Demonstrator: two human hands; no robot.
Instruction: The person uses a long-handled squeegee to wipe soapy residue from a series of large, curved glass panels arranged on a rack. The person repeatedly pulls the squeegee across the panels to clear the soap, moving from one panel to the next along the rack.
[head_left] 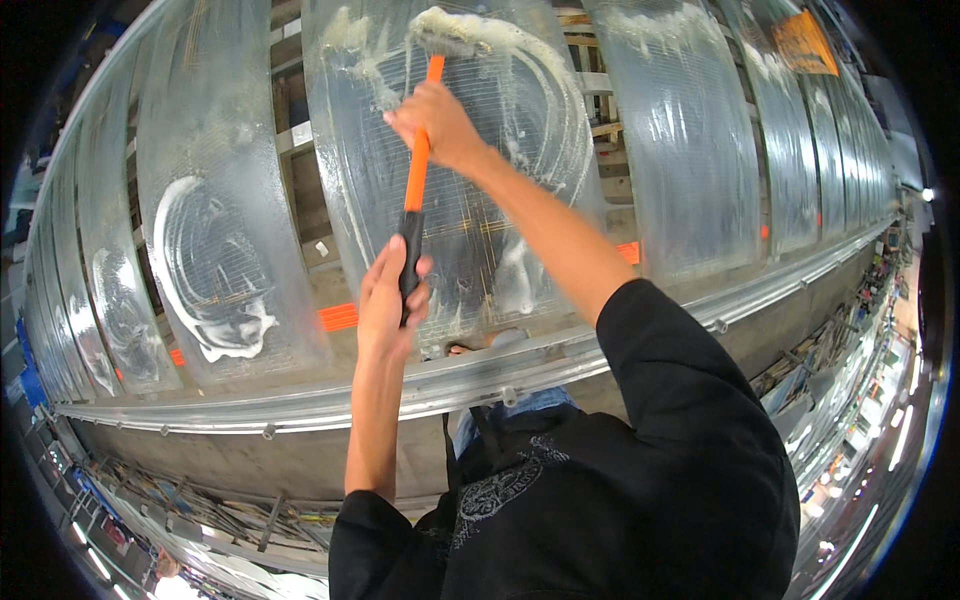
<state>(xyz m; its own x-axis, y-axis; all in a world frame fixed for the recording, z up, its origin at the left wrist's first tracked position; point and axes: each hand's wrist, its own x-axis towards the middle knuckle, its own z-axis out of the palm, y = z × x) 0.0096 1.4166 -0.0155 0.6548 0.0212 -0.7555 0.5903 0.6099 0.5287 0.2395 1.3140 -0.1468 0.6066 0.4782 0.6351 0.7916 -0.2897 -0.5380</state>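
Black short-sleeved cloth shirt point(640, 490), my own, fills the near side. Beyond it spreads a broad, clear, ribbed panel point(465, 215), lying flat between similar panels to the left point(225, 110) and right point(685, 170). It looks rigid and probably heavy; if it is glass, it could crack under a hard knock. Wet and streaked with white foam point(575, 115), its face must be slippery, so I would take hold of it by its edges. A long silver metal rail point(310, 412) runs left to right along its near side.

Over the middle panel, slanting from near to far, is the long-handled brush point(416, 180), with a straight orange shaft, a black grip point(411, 240) and a greyish head point(445, 46) in the foam at the far end. I judge it light and stiff; suds could make the smooth shaft slick, so the black grip is the surer hold. My right hand point(440, 122) is closed round the shaft, nearer the head, for steering and pressure; my left hand point(380, 305) wraps the black grip at the near end. Smallest are flat orange strips point(338, 317) between the panels' near ends.
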